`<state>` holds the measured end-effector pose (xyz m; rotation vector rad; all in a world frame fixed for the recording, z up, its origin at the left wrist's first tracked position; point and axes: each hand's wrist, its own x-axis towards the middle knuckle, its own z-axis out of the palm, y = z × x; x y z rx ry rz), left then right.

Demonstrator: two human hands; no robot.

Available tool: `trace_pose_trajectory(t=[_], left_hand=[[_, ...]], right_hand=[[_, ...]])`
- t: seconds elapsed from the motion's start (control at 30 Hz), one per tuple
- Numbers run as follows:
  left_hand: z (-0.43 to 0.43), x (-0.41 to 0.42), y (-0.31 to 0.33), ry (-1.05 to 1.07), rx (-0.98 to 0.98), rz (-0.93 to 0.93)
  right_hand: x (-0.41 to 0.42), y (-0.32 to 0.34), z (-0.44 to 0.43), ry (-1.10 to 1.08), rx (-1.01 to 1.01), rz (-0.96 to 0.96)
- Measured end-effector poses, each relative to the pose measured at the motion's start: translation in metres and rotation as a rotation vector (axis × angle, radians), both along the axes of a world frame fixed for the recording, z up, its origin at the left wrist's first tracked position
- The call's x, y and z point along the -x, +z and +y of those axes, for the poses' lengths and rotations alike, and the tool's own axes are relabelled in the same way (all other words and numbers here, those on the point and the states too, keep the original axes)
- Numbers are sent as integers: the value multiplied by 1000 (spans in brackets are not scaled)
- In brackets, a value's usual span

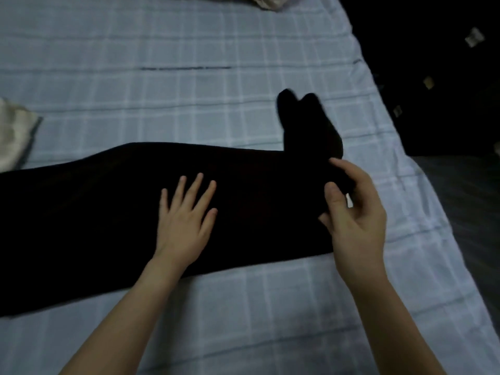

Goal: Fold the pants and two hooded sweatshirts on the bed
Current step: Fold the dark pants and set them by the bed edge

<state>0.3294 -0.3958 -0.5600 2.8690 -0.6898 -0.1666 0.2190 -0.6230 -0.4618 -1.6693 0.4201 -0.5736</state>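
Black pants (94, 212) lie flat across the bed from the left edge to the right, on a light blue checked sheet (189, 90). A dark flap of the pants (305, 125) sticks up at the right end, blurred. My left hand (184, 220) rests flat on the middle of the pants, fingers spread. My right hand (354, 209) is at the right end of the pants, thumb and fingers curled around the fabric's edge. A pale garment (13, 139) lies at the left edge, and another pale garment (270, 2) at the top.
The bed's right edge (422, 169) runs diagonally, with a dark floor beyond it and a few small pale objects (474, 36) on it. Bare sheet lies in front of and behind the pants.
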Motion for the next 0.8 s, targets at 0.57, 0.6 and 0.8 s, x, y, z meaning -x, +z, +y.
trace_pose_trajectory(t=[0.57, 0.6, 0.8], left_hand=[[85, -1, -23, 162, 57, -20], [84, -2, -23, 164, 57, -11], [86, -4, -17, 190, 190, 81]], right_hand=[[-19, -53, 64, 226, 18, 307], [-19, -56, 69, 235, 68, 323], [-14, -49, 97, 539, 572, 426]])
